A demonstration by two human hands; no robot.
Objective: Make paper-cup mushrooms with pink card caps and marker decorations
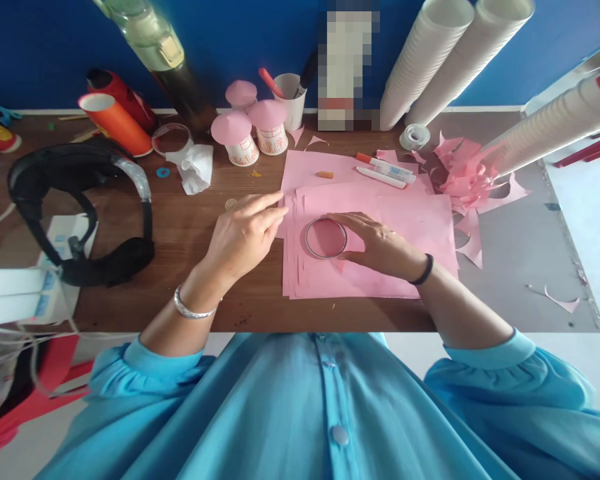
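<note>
A stack of pink paper sheets lies on the brown table, and a round ring rests flat on it. My right hand is at the ring's right side, thumb and fingers spread apart, the fingertips by its upper edge. Left of the ring, my left hand hovers near the stack's left edge with its fingers stretched out, holding nothing. Behind the ring are a short orange-brown piece and markers on the pink paper.
Small cups with pink cone tops stand at the back, beside a white cup of tools. Tall white cup stacks and pink scraps are on the right. A black headset and power strip lie left.
</note>
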